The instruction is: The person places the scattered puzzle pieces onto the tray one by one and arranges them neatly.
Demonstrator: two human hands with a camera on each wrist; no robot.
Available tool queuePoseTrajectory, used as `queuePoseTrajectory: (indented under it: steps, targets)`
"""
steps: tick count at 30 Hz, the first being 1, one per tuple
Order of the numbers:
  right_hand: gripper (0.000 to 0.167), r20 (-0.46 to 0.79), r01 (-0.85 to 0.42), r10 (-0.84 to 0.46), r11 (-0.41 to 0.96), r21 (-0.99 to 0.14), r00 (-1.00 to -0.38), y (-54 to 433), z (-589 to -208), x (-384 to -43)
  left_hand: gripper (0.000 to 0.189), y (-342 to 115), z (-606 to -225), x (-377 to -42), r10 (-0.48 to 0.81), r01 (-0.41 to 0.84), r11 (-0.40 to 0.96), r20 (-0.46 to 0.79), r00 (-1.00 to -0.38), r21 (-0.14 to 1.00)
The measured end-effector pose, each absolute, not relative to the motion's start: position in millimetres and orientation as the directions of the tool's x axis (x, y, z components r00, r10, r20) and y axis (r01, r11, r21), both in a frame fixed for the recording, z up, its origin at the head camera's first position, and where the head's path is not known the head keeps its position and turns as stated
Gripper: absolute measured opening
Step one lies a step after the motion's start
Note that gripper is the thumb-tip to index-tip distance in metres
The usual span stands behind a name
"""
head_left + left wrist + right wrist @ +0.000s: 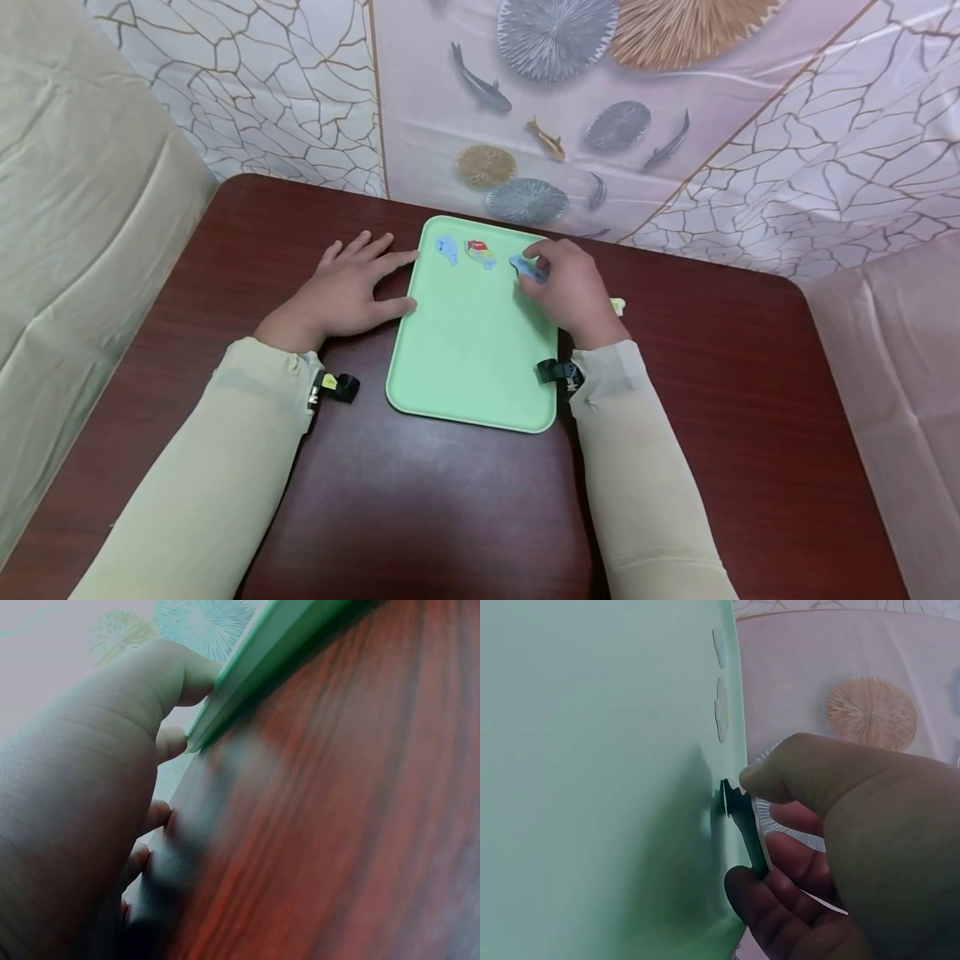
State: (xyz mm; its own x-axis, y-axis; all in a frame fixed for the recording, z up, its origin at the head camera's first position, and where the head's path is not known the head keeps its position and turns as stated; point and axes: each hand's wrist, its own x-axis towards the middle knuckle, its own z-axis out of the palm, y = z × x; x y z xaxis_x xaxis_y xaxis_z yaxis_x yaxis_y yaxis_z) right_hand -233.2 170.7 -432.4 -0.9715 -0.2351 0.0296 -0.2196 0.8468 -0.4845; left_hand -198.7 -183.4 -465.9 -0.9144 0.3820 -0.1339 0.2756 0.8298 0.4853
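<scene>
A light green tray (472,350) lies on the table. My left hand (341,292) is at its left side with fingers spread, thumb and index finger at the rim. In the left wrist view, the thumb (199,679) is right at the tray's green edge (255,660). Over the upper right of the tray, my right hand (570,287) pinches a flat blue animal-shaped cutout (528,267). The right wrist view shows this cutout's dark side (746,825), tilted close over the tray. Along the tray's top lie a light blue animal cutout (447,249) and a red-and-yellow cutout (480,253).
A small yellowish piece (618,306) lies on the dark red-brown table (720,400), right of the tray, partly behind my right wrist. Patterned cloth (420,108) hangs behind the table, with plain pale cloth (82,208) on the left. Both wrists wear black straps.
</scene>
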Motion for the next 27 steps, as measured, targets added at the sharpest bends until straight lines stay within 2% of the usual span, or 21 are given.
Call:
queuePoseTrajectory:
  steps: [27]
  targets:
    - [0.033, 0.026, -0.294, -0.313, 0.855, -0.428, -0.949, 163.5, -438.3, -234.9, 0.082, -183.4, -466.6, -200.0, 0.379, 0.277, 0.83, -0.126, -0.917, 0.484]
